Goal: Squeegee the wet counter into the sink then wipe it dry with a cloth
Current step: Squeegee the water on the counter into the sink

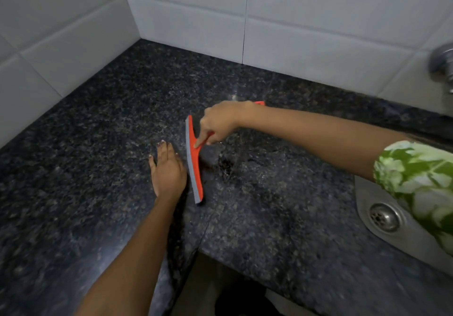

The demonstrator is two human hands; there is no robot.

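Note:
A red squeegee [193, 161] with a grey rubber blade stands on the dark speckled granite counter [98, 144], its blade running near to far. My right hand [220, 122] grips its handle from the right, index finger pressed on the red head. My left hand [168, 171] lies flat on the counter just left of the blade, fingers spread, holding nothing. A film of water glistens on the stone right of the blade. The steel sink [382, 215] with its round drain sits at the right. No cloth shows.
White tiled walls [196, 9] close the counter at the back and left, meeting in a corner. A metal tap [443, 63] juts from the wall at the far right. The counter's front edge has a cut-out near the bottom centre.

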